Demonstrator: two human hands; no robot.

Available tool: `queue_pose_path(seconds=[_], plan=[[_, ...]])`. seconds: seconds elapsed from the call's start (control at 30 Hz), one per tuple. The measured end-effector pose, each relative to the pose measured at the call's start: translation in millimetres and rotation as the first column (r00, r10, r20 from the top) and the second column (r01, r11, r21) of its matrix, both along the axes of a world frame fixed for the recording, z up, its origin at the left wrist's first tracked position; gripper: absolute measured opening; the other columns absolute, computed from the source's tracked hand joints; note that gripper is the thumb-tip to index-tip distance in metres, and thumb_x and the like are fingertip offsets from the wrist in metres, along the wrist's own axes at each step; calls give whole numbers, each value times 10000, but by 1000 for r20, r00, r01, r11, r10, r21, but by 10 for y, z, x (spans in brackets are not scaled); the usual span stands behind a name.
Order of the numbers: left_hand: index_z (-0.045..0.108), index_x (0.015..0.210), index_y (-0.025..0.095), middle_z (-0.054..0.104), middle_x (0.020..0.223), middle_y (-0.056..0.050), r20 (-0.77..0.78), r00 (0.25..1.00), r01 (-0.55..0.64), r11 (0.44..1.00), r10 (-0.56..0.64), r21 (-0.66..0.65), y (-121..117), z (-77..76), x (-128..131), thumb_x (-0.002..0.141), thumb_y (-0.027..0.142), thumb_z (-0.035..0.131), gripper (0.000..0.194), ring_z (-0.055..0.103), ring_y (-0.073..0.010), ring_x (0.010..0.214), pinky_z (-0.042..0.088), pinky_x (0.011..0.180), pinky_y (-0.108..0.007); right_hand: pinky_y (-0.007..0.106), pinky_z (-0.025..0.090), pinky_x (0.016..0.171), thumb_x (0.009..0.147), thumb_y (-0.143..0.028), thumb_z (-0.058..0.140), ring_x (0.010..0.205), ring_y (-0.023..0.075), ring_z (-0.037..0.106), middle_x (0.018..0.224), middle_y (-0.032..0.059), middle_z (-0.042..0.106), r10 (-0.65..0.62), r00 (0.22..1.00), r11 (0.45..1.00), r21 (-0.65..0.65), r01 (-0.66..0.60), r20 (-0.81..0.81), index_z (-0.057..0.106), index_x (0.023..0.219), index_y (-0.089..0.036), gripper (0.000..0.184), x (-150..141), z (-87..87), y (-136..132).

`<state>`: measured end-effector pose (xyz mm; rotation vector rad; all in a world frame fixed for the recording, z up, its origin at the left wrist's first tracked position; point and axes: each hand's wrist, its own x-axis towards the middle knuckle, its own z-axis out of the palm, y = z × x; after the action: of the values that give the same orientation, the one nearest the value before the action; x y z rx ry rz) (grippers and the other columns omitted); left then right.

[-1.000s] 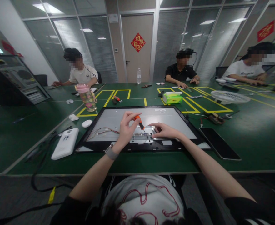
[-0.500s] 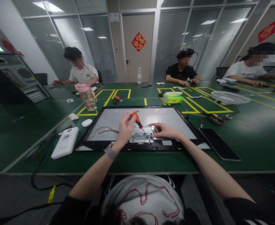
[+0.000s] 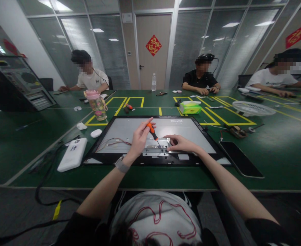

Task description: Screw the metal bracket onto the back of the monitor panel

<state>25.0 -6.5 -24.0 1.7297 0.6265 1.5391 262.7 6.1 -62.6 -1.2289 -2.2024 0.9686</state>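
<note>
1. the left hand [image 3: 139, 138] is closed on the driver [image 3: 152, 131], its thumb and fingers gathered around the orange handle; the shaft slants down and away from that palm, toward the right hand's thumb.
2. the right hand [image 3: 181, 143] has its thumb and fingers spread apart at the near-side edge of the bracket [image 3: 163, 141]; whether they clamp it or merely brace it, i cannot tell.
3. the bracket lies between the two hands, on the panel [image 3: 194, 133], which spreads flat beneath both. the wires [image 3: 116, 139] lie on the panel, just left of the left hand.
4. the step in hand looks like driver work on a fastener: the tip is down at the bracket, near the right thumb. the screw head is too small to make out, and so is the turning direction.
5. any further turn calls for the left fingers to roll the handle with the tip seated, more upright if the screw stands straight, while the right hand steadies the bracket, its thumb clear of the tip.
</note>
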Motion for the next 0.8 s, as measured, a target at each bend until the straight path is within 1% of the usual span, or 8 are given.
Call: queue_pose_path(seconds=[0.13, 0.2, 0.27, 0.37, 0.43, 0.63, 0.7, 0.8], plan=[[686, 1068, 217, 610, 923, -33, -37, 992, -115, 993, 117, 36, 4, 0, 2, 832, 275, 634, 249, 610, -142, 851, 513, 795, -265, 243, 334, 577, 713, -468, 728, 563, 106, 416, 600, -77, 423, 7, 1000, 1000, -10, -7, -2, 550, 1294, -119, 701, 3, -13, 4], [706, 1010, 220, 599, 908, -28, -44, 986, -161, 986, 163, 54, 10, -6, -2, 813, 267, 655, 210, 599, -140, 843, 509, 772, -252, 242, 333, 575, 711, -462, 730, 567, 106, 418, 604, -75, 425, 7, 1000, 1000, -11, -7, -1, 548, 1296, -117, 703, 5, -19, 5], [693, 1061, 221, 620, 962, -44, -40, 989, -143, 989, 145, 43, 22, -19, -7, 863, 280, 582, 234, 604, -156, 899, 504, 814, -275, 240, 332, 573, 711, -453, 733, 571, 106, 419, 609, -73, 427, 6, 1000, 1000, -6, -6, 2, 541, 1305, -122, 707, 8, -27, 9], [644, 1172, 214, 649, 1062, -66, 1, 998, -61, 998, 61, -18, 39, -37, -16, 929, 279, 444, 322, 625, -175, 945, 493, 878, -328, 240, 329, 572, 712, -449, 733, 570, 105, 415, 613, -73, 427, 8, 1000, 1000, -2, -8, 7, 530, 1321, -132, 715, 15, -41, 21], [632, 1191, 203, 658, 1053, -68, 25, 999, -40, 998, 42, -46, 40, -39, -19, 931, 282, 438, 334, 633, -175, 922, 491, 878, -334, 241, 328, 571, 714, -455, 730, 565, 105, 414, 609, -74, 424, 11, 1000, 1000, 0, -11, 7, 528, 1323, -134, 717, 19, -47, 29], [695, 1058, 214, 582, 881, -32, -44, 990, -132, 990, 134, 44, -4, -10, -14, 868, 289, 580, 235, 579, -141, 825, 481, 773, -257, 244, 336, 577, 717, -464, 729, 578, 112, 430, 619, -65, 446, 12, 1000, 1000, -2, -12, 12, 534, 1318, -142, 709, 23, -51, 34], [690, 1077, 219, 572, 893, -32, -59, 987, -145, 987, 149, 66, -7, -3, -13, 886, 294, 552, 247, 569, -146, 851, 474, 804, -268, 242, 334, 574, 718, -460, 730, 573, 109, 425, 615, -68, 438, 15, 1000, 1000, -3, -15, 12, 529, 1323, -139, 714, 21, -48, 32], [659, 1149, 207, 606, 989, -52, -72, 984, -158, 984, 164, 79, 13, -4, -18, 941, 276, 429, 318, 562, -167, 966, 440, 918, -314, 238, 327, 565, 722, -456, 727, 569, 106, 421, 607, -72, 427, 16, 1000, 1000, 2, -16, 20, 525, 1327, -133, 715, 17, -43, 29]])
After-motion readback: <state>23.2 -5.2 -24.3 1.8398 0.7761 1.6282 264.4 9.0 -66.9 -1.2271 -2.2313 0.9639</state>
